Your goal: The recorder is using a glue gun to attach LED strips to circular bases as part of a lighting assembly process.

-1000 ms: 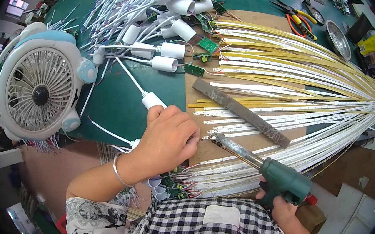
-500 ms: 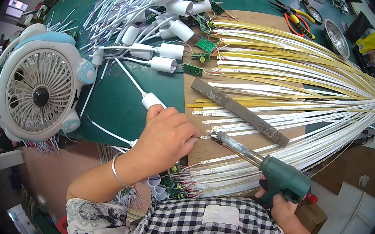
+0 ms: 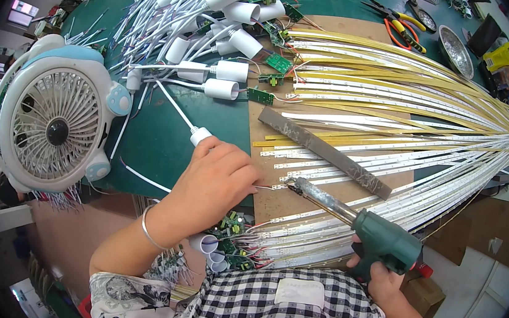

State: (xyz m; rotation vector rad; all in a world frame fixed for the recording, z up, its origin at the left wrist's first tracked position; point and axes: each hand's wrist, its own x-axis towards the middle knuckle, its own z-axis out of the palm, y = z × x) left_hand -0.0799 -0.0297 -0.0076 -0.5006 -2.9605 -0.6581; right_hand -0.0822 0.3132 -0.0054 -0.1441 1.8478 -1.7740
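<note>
My left hand (image 3: 215, 176) is closed round a white plastic end cap (image 3: 200, 135), whose white cable runs up and left. From its pinched fingertips a thin wire (image 3: 265, 187) reaches the end of a white LED strip (image 3: 279, 187). My right hand (image 3: 378, 277) grips the handle of a green soldering gun (image 3: 387, 240). The gun's tip rests at or just above that strip end; exact contact is too small to tell. A dark flat metal bar (image 3: 323, 151) lies across the strips above the gun. My left palm hides most of the cap.
A white-blue fan (image 3: 56, 129) stands at left. Capped cables (image 3: 176, 20) are piled at the back. More LED strips (image 3: 393, 80) fan out over a brown board (image 3: 349, 26). Pliers (image 3: 399, 19) and a metal bowl (image 3: 456, 52) lie far right. Wired circuit boards (image 3: 231, 234) sit near my waist.
My left hand has shifted slightly left, away from the gun's tip, baring the thin wire between fingertips and strip. The soldering gun has stayed almost still.
</note>
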